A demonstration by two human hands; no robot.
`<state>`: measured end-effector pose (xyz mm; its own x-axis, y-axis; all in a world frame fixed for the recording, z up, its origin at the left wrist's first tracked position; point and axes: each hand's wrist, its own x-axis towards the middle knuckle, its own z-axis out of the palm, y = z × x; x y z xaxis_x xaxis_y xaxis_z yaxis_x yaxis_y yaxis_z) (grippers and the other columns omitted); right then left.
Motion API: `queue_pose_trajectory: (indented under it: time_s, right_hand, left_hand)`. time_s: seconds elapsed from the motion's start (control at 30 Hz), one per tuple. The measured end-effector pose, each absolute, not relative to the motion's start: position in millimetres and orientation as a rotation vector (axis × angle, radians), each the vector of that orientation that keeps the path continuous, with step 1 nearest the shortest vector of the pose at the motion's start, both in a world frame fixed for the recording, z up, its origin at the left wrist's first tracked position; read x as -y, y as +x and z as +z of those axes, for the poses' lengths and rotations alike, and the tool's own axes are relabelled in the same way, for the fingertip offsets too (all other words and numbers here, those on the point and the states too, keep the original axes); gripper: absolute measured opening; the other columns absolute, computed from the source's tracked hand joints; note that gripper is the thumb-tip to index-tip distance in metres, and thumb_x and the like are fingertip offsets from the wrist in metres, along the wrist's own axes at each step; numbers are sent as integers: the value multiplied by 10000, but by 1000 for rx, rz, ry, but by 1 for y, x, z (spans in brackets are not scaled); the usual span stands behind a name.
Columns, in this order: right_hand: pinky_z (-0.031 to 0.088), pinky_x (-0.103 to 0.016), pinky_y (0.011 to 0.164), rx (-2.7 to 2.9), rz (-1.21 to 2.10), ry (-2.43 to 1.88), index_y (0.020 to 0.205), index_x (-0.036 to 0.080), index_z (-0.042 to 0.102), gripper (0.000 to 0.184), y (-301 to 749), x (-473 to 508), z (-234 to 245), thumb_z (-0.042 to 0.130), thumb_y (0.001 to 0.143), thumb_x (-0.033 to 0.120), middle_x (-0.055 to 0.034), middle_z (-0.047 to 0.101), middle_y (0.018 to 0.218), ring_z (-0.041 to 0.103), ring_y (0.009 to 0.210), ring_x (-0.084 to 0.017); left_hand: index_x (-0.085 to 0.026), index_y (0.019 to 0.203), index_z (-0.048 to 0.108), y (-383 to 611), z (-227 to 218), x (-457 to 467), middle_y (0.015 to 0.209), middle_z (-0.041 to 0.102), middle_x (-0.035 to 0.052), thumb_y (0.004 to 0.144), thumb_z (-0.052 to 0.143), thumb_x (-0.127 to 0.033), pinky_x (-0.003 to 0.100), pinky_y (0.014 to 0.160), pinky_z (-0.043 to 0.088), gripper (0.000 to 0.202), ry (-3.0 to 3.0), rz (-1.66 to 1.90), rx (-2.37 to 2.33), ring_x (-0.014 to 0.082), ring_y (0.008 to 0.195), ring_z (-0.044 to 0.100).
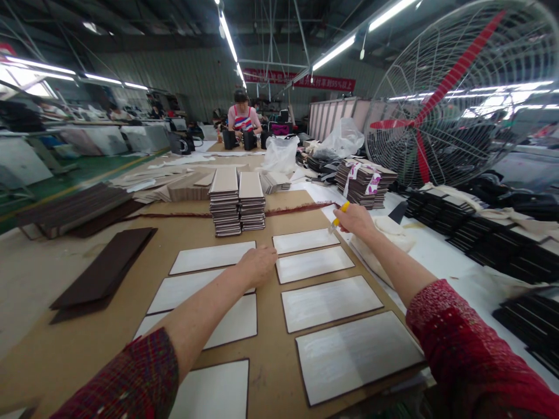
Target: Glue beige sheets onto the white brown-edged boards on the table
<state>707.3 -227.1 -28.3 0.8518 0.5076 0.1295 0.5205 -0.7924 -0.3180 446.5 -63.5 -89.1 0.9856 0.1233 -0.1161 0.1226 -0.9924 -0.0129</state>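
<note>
My right hand (356, 220) is closed around the yellow handle of a brush (335, 222), whose pale bristle end is at the far right corner of a white-faced rectangular panel (305, 240). My left hand (257, 265) lies between the two columns of panels. Its fingers are curled together, with the tips at that panel's left end; what they hold, if anything, is hidden. Nearer in the right column lie more dark-edged panels (332, 302), their faces streaked and wet-looking. Others in the left column (209, 257) are partly covered by my left forearm.
Two stacks of panels (225, 201) stand just beyond the rows. Dark brown boards (105, 267) lie at left. A tied bundle (367, 180), black stacked pieces (484, 227) and a large fan (419, 122) are on the right. A person (244, 116) is at the table's far end.
</note>
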Motion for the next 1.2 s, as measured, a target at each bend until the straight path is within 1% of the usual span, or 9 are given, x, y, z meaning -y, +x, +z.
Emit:
queue_pose_trajectory:
  time_s: [0.1,0.2,0.37,0.47,0.63,0.77,1.0,1.1,1.2]
  right_hand:
    - [474,-250,665,792,-59,-2679,820,104,729,396,707,229,-28,488,948,391,-135,706,668,707,729,-220]
    - [470,-254,659,823,-41,-2683,793,110,721,371,706,230,-32,511,937,381,-122,697,644,703,700,-216]
    - [477,-275,657,884,26,-2669,662,123,680,371,699,227,-38,557,916,362,-119,658,557,695,668,-232]
    - [477,-265,596,908,101,-2615,648,131,669,383,690,222,-40,541,929,357,-107,651,534,676,580,-209]
    - [449,-223,479,933,213,-2489,648,135,662,379,668,206,-45,540,933,353,-89,674,566,632,458,-156]
    - [435,-195,439,960,275,-2387,634,136,660,375,648,192,-48,555,926,347,-76,680,573,619,436,-136]
    - [413,-162,402,994,379,-2252,604,143,636,381,615,167,-49,556,927,329,-55,650,503,600,409,-120]
    - [423,-151,407,984,399,-2209,583,145,624,405,607,161,-49,545,933,332,-60,661,516,608,416,-115]
    - [440,-153,420,971,404,-2196,565,146,621,438,603,159,-49,519,944,341,-69,668,526,612,424,-114]
  left_hand:
    - [-161,1147,654,447,-89,64,1261,629,145,824,504,-42,413,981,484,376,-3120,187,199,290,1211,542]
    - [-164,1155,654,447,-90,63,1252,632,135,820,504,-39,405,995,478,388,-3114,190,198,281,1207,547]
    - [-155,1152,656,446,-89,64,1259,631,135,815,488,-22,411,1003,478,399,-3110,194,199,277,1192,554]
    - [-160,1168,649,445,-87,65,1264,629,131,812,497,-26,406,1008,476,410,-3111,202,199,277,1204,545]
    - [-165,1160,649,445,-85,65,1264,630,122,791,525,-26,400,986,484,413,-3111,224,203,290,1210,539]
    - [-164,1161,646,445,-85,64,1263,628,128,804,511,-35,401,948,500,403,-3116,231,209,294,1180,554]
    - [-158,1177,640,444,-84,66,1268,625,137,808,511,-43,393,941,499,407,-3118,226,214,296,1176,550]
    - [-148,1139,651,443,-82,67,1235,640,139,808,506,-43,390,913,510,376,-3116,223,219,293,1127,570]
    - [-163,1128,656,443,-80,67,1187,659,130,805,506,-37,373,905,509,378,-3116,225,231,276,1101,582]
